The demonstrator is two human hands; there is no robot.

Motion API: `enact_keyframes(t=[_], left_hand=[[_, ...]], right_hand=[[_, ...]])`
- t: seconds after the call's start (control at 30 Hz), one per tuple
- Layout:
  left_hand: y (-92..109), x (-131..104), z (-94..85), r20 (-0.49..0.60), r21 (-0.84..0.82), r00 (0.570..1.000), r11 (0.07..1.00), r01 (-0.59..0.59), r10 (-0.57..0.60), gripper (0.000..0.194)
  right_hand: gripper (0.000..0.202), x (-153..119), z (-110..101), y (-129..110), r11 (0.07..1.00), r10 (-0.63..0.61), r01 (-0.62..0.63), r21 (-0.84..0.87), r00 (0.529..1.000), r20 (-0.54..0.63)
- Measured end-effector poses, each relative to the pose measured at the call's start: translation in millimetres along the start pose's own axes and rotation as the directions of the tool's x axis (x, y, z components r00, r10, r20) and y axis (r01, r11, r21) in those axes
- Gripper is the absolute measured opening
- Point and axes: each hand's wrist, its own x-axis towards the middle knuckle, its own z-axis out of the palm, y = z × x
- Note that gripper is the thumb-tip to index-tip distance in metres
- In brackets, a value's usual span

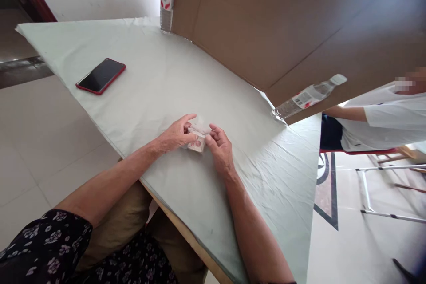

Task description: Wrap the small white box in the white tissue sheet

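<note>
Between my two hands is a small whitish box with red print (197, 143), with something clear like plastic film at its top. My left hand (178, 134) holds the box from its left side, thumb on the front and index finger stretched out above. My right hand (220, 147) is at the right side of the box, its thumb against the edge and its fingers curled behind. Both hands are just over the pale cloth of the table (159, 80).
A black phone with a red case (101, 76) lies at the left. One water bottle (167, 2) stands by the brown cardboard panel (239, 22); another bottle (308, 96) is at its right end. A person in a white shirt (392, 120) sits at the right.
</note>
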Motion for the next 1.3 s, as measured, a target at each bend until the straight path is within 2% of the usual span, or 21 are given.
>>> enact_keyframes(t=[0.2,0.3,0.4,0.53,0.67,0.87,0.93,1.0,1.1,1.17,1.23,1.3], left_hand=[[4.2,-0.7,0.1,0.035,-0.022,0.999,1.000,0.002,-0.002,0.087],[9.5,-2.6,0.5,0.039,-0.018,0.999,1.000,0.017,-0.016,0.089],[11.4,-3.1,0.2,0.042,-0.011,0.999,1.000,0.027,-0.026,0.089],[10.6,-2.1,-1.5,0.035,0.010,0.999,0.999,0.033,-0.033,0.081],[13.9,-2.6,-2.2,0.001,0.074,0.998,0.996,0.055,-0.056,0.065],[15.4,-4.3,-2.3,-0.025,0.147,1.000,0.989,0.013,-0.009,0.058],[12.6,-3.9,-3.4,-0.020,0.173,1.000,0.985,-0.004,0.007,0.057],[10.0,-3.1,-4.8,-0.007,0.200,1.000,0.980,-0.027,0.029,0.057],[8.5,-2.1,-5.8,0.017,0.246,0.997,0.966,-0.083,0.081,0.053],[8.6,-1.6,-4.9,0.023,0.277,0.994,0.954,-0.113,0.111,0.051],[8.2,-1.1,-2.7,0.018,0.294,0.993,0.948,-0.119,0.119,0.052],[6.9,-0.9,-0.2,0.002,0.300,0.992,0.947,-0.118,0.123,0.054]], right_hand=[[0.054,35.3,-5.9,-10.9,0.986,0.165,-0.166,0.034,0.986,0.040],[0.053,53.9,0.3,-15.7,0.982,0.164,-0.170,0.088,0.984,0.064],[0.048,62.7,6.2,-19.8,0.993,0.049,-0.052,0.103,0.998,0.038],[0.030,56.2,8.7,-23.9,0.992,-0.116,0.116,0.047,0.993,0.002],[0.022,38.2,8.7,-26.6,0.952,-0.266,0.262,-0.156,0.964,-0.009],[0.020,15.1,9.9,-22.6,0.841,-0.405,0.379,-0.386,0.914,0.014],[0.019,11.0,10.3,-19.1,0.770,-0.476,0.436,-0.465,0.879,0.035],[0.018,9.2,9.9,-15.7,0.656,-0.569,0.509,-0.558,0.819,0.079],[0.019,8.7,6.7,-13.0,0.432,-0.697,0.625,-0.650,0.689,0.199],[0.022,7.7,3.9,-13.1,0.304,-0.734,0.682,-0.666,0.613,0.293],[0.027,4.9,1.9,-14.3,0.216,-0.742,0.720,-0.660,0.560,0.368],[0.029,1.2,0.7,-15.8,0.191,-0.758,0.748,-0.636,0.524,0.388]])
